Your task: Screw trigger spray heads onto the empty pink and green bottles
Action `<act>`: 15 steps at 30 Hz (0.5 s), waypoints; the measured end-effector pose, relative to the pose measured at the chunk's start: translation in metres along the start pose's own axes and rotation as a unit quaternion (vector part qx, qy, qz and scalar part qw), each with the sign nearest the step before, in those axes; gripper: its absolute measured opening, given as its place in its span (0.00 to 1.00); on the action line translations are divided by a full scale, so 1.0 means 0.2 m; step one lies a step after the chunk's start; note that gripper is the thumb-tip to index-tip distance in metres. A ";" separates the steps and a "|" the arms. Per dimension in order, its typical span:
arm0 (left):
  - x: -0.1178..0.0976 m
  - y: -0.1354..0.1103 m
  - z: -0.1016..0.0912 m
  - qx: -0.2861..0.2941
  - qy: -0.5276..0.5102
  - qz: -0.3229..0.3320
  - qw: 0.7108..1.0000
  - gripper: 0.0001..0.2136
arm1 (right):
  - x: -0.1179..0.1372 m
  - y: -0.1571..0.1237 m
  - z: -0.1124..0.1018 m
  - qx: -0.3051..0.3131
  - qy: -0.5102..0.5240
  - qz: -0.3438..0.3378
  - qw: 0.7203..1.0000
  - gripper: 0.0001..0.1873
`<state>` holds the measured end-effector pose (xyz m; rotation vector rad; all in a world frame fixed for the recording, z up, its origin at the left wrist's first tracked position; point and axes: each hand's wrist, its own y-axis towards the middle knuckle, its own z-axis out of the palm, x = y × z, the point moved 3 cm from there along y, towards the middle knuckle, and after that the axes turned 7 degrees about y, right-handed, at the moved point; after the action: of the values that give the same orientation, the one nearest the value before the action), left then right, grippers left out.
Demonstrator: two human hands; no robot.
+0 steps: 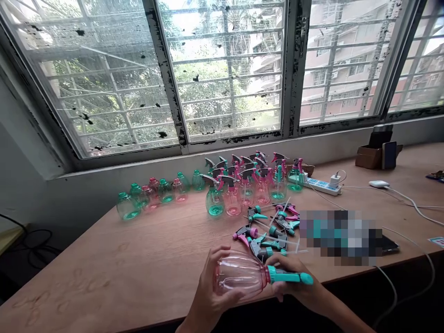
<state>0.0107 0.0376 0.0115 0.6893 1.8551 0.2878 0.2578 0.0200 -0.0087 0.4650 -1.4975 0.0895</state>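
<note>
A clear pink spray bottle (239,274) lies on its side between my hands at the table's near edge. My left hand (208,296) is wrapped round its body. My right hand (294,282) is closed round the teal spray head (287,276) at the bottle's neck. Just beyond lies a loose pile of teal, pink and grey spray heads (270,231) with thin dip tubes.
Assembled pink and green bottles (243,189) stand grouped under the window; several bare bottles without heads (149,196) stand to their left. A white power strip (324,185), cables, a small cardboard box (373,155) and a blurred patch (342,236) occupy the right of the wooden table (121,259).
</note>
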 end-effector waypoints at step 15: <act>-0.06 -0.02 0.04 0.094 -0.014 -0.047 0.994 0.38 | 0.11 -0.05 -0.04 -0.115 0.116 0.035 0.986 0.21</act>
<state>0.0190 0.0277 0.0156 0.7279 1.8961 0.0427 0.2706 0.0093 0.0098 0.2071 -1.2762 0.0246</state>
